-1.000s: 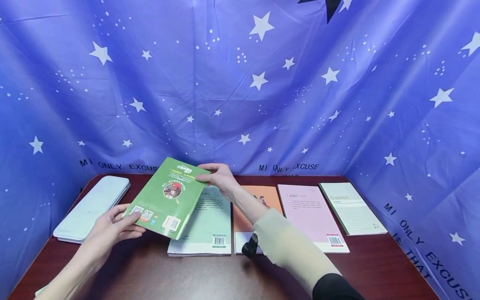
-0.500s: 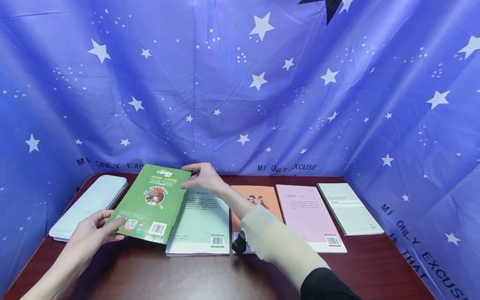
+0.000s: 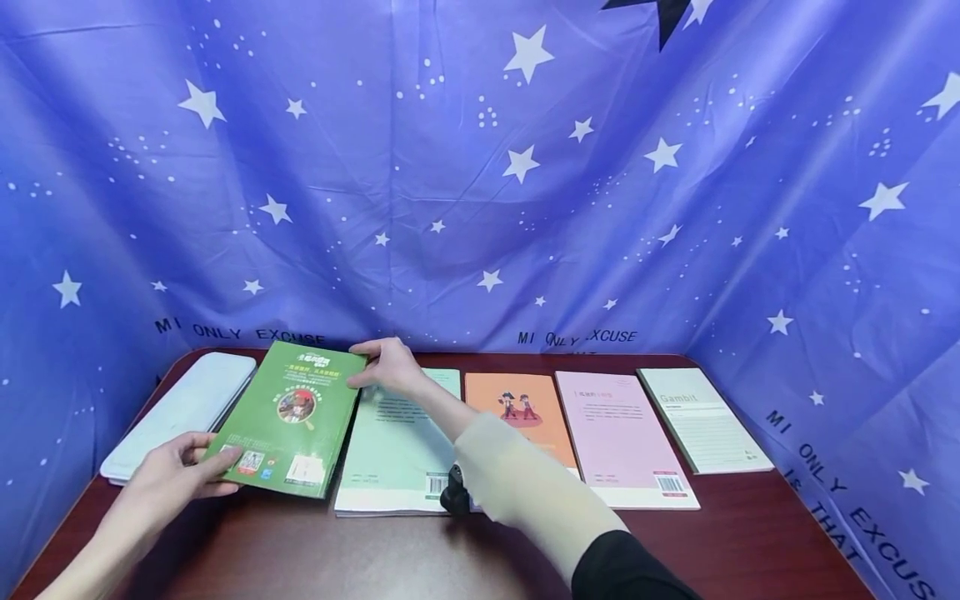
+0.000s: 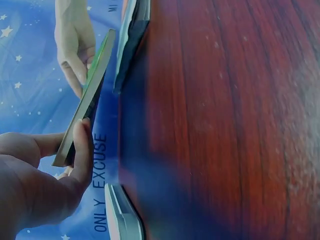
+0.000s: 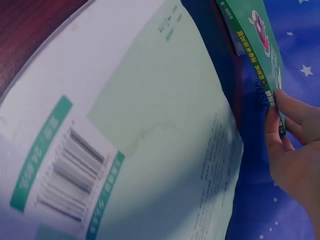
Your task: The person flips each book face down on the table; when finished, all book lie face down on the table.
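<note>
A green book point(image 3: 288, 417) with a round picture and a barcode is held between both hands, tilted above the table. My left hand point(image 3: 171, 471) pinches its lower left corner, thumb on the cover. At the upper right corner, my right hand point(image 3: 386, 367) pinches the edge. The left wrist view shows the book's pale page edge point(image 4: 86, 107) raised off the table. Right beside it lies a light green book point(image 3: 397, 450), partly hidden by my right arm. To its left is a white flat case point(image 3: 180, 408), partly covered by the green book.
An orange book point(image 3: 517, 417), a pink book point(image 3: 626, 442) and a cream Gambit notebook point(image 3: 705, 421) lie in a row rightward on the dark red table point(image 3: 360, 558). A blue star-printed curtain point(image 3: 450, 167) surrounds the back and sides.
Both hands have carried the green book left and lower, off the light green book and toward the white case. More of the light green and orange books now shows.
</note>
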The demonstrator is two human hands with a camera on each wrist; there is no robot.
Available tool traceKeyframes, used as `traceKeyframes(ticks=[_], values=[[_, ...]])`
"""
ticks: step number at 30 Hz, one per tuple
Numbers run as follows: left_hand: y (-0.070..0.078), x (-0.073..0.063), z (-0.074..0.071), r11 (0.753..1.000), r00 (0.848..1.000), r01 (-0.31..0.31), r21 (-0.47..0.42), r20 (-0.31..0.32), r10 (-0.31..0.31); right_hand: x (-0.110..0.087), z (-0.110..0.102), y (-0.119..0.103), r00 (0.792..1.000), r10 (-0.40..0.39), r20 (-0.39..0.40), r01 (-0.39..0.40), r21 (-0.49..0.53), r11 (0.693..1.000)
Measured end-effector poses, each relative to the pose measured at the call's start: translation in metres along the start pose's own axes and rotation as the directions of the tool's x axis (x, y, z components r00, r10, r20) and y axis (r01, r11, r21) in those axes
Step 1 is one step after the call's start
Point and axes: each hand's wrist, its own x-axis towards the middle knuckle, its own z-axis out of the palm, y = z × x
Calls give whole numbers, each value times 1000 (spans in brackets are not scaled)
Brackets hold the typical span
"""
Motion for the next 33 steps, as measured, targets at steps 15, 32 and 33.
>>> traceKeyframes(ticks=[15, 32, 33], values=[[-14, 5, -6, 975, 995, 85, 204, 37, -95, 5, 23, 4, 1000, -6, 24, 11, -245, 970], [-28, 15, 1, 987, 993, 103, 126, 36, -109, 12, 29, 14, 999, -42, -11, 33, -416, 909], [-28, 15, 1, 986, 993, 103, 131, 35, -109, 12, 30, 14, 999, -38, -16, 28, -419, 908]])
